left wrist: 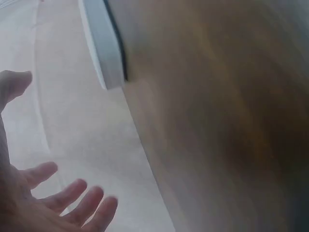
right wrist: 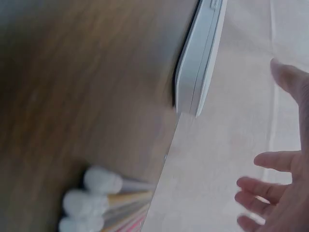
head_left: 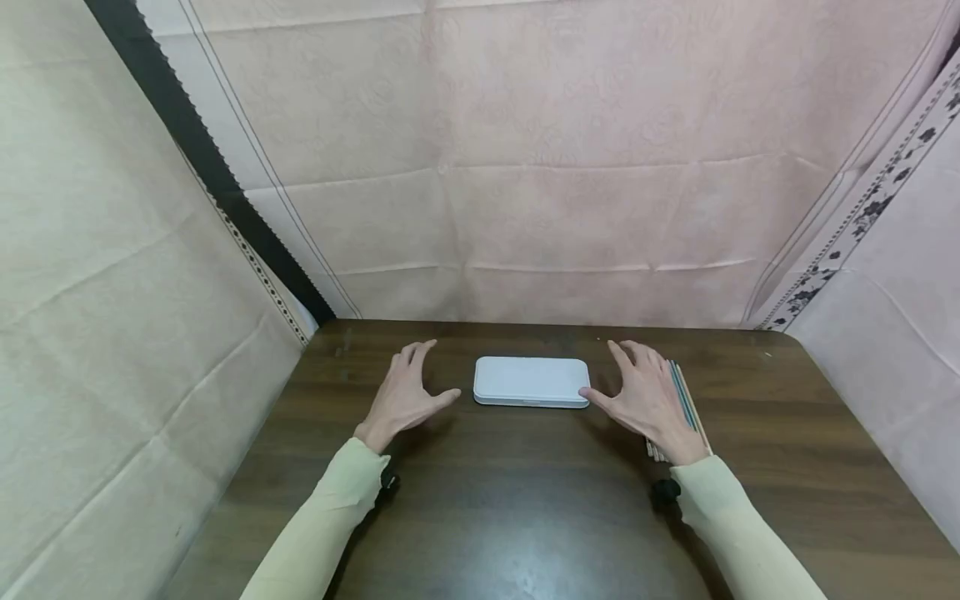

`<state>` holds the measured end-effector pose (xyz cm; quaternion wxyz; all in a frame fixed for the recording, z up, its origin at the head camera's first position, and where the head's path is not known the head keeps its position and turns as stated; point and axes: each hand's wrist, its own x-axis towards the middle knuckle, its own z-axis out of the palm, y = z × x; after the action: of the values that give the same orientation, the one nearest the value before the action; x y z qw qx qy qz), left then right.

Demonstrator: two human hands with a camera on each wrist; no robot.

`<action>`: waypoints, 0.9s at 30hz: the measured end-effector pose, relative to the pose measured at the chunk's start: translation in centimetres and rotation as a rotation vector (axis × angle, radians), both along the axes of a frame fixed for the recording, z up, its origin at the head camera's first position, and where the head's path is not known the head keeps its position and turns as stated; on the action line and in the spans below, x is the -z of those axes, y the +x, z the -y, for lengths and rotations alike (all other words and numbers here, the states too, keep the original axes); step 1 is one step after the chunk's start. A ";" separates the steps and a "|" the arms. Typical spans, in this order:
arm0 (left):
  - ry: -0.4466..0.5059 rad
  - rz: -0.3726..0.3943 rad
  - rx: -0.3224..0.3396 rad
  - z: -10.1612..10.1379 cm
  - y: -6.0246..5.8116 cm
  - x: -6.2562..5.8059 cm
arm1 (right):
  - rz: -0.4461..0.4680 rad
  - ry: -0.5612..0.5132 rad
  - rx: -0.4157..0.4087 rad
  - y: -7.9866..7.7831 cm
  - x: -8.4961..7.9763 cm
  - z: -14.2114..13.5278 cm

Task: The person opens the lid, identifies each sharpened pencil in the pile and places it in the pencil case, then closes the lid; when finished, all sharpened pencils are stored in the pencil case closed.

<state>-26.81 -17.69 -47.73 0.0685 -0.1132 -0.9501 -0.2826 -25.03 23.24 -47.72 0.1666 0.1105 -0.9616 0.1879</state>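
A flat white case [head_left: 531, 379] with rounded corners lies closed on the dark wooden table, and its seam and small front latch show in the right wrist view. Left of it hovers my left hand [head_left: 405, 396], fingers spread and thumb toward the case, holding nothing. On the other side my right hand [head_left: 642, 398] is spread the same way; its thumb overlaps the case's right edge in the head view, but the right wrist view shows them apart. Partly behind that hand lies a row of slim sticks [head_left: 686, 400], pen- or pencil-like, with white rounded ends [right wrist: 87, 203].
Brown wood grain covers the table [head_left: 495, 508], which reaches back to a pale cloth hanging [head_left: 562, 208]. More cloth hangs at the left [head_left: 127, 375] and right [head_left: 900, 333] sides. Both wrists carry a small black device.
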 end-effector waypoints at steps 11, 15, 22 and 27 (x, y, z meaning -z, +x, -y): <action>0.215 0.175 0.037 -2.3 -0.5 -0.2 | -0.008 -0.050 -0.148 -0.2 0.1 3.3; 0.273 0.210 0.035 -3.3 -0.7 0.4 | -0.004 -0.012 -0.199 -0.2 0.3 4.7; 0.315 0.262 0.050 -4.5 -1.1 1.6 | -0.008 0.070 -0.294 -0.3 0.9 7.1; 0.325 0.279 0.070 -5.1 -1.6 2.2 | -0.034 0.114 -0.338 -0.9 1.2 8.3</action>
<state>-28.40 -12.56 -49.94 -0.0563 -0.0932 -0.8877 -0.4473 -25.97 14.99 -48.94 0.1424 0.2832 -0.9354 0.1563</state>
